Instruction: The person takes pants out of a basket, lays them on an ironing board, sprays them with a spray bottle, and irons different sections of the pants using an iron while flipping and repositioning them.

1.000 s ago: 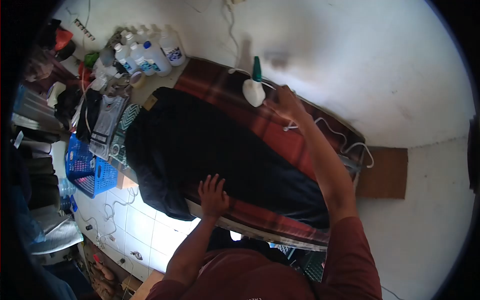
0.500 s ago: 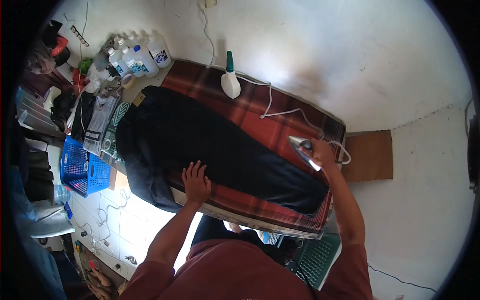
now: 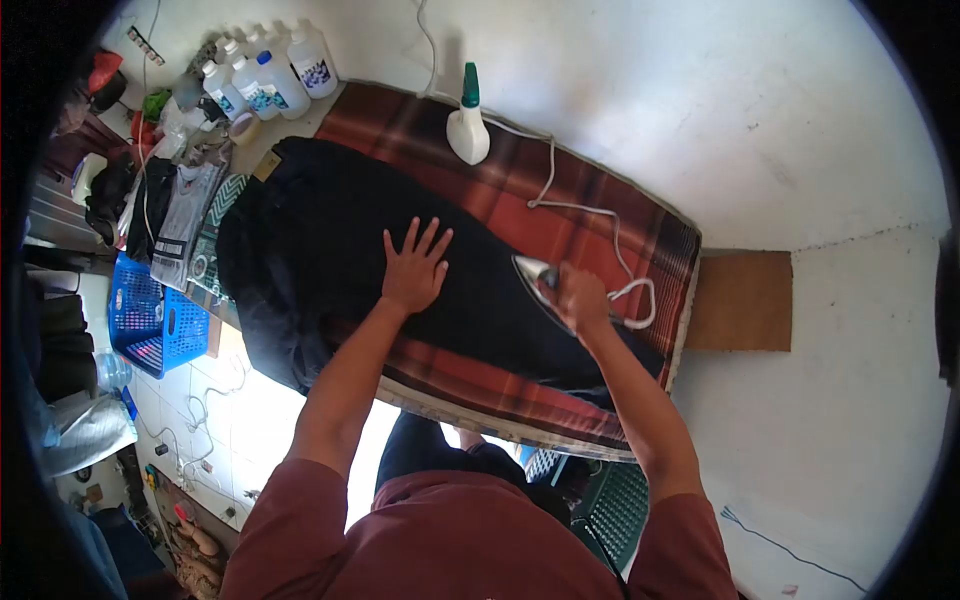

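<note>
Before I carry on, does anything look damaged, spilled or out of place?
The thin cable at lower right ends in splayed strands, seemingly connected to nothing, which looks odd. No spill shows near the iron.

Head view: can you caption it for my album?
Left hand flat on black cloth garment, right hand gripping a silver metal iron.

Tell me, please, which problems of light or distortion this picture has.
Head view: black curved corners, probably from a wide lens; glare washes out the floor tiles; the dark garment loses fold detail in its middle; a faint shadow falls on the wall behind the spray bottle.
</note>
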`<action>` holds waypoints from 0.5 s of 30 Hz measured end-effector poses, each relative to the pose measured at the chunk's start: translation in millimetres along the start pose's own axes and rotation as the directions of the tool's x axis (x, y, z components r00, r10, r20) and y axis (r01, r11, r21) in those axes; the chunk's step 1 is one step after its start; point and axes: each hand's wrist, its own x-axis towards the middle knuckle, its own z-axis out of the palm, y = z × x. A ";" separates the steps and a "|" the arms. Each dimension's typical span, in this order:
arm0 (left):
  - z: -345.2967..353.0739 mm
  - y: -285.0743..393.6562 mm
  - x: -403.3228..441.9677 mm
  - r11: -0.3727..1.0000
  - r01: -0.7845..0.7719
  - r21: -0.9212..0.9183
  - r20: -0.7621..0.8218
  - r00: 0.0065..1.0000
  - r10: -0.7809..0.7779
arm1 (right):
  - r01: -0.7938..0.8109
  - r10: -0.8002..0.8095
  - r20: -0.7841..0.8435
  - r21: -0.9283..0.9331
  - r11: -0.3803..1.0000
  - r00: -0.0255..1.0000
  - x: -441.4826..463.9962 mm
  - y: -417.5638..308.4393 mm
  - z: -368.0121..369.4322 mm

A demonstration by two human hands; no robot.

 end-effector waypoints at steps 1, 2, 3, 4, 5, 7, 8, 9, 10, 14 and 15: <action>1.7 -1.2 2.1 1.000 0.000 -0.011 0.010 1.000 0.000 | 0.003 -0.003 0.001 -0.011 1.000 1.000 9.5 0.7 0.8; 2.2 -3.6 5.5 1.000 0.004 0.000 -0.003 1.000 -0.004 | 0.005 -0.005 -0.002 -0.022 1.000 1.000 11.9 -0.4 2.1; 2.0 -4.1 6.1 1.000 0.002 0.012 -0.014 1.000 -0.002 | -0.009 0.009 0.003 -0.023 1.000 1.000 -1.4 -5.6 7.1; 3.3 -4.8 7.1 1.000 0.005 0.017 -0.003 1.000 -0.005 | 0.051 -0.052 0.101 0.006 0.999 0.994 -19.6 -19.5 7.8; 3.2 -5.4 9.3 1.000 0.004 0.013 -0.003 1.000 -0.004 | 0.115 -0.121 0.196 0.042 0.992 0.973 -34.0 -27.9 8.8; 3.6 -4.3 7.0 1.000 0.018 0.015 0.005 1.000 -0.018 | 0.182 -0.177 0.242 0.000 0.983 0.954 -59.3 -28.2 19.2; 4.0 -3.6 5.2 1.000 0.018 0.008 0.014 1.000 -0.018 | 0.247 -0.228 0.283 -0.034 0.968 0.932 -69.3 -26.1 23.3; 3.8 -3.9 6.1 1.000 0.018 0.023 0.004 1.000 -0.018 | 0.237 -0.218 0.287 -0.034 0.971 0.933 -70.0 -16.6 23.2; 4.6 -3.8 6.8 0.999 0.016 0.037 -0.006 1.000 -0.015 | 0.131 -0.133 0.232 0.023 0.991 0.964 -63.5 -2.2 15.8; 3.4 3.0 8.7 0.996 0.037 0.081 -0.020 0.999 -0.035 | -0.067 0.067 0.193 -0.007 0.998 0.979 -57.9 34.9 -27.9; 3.4 13.6 8.6 0.997 0.032 0.075 -0.020 0.999 -0.030 | -0.074 0.075 0.193 -0.012 0.997 0.978 -71.1 38.3 -21.8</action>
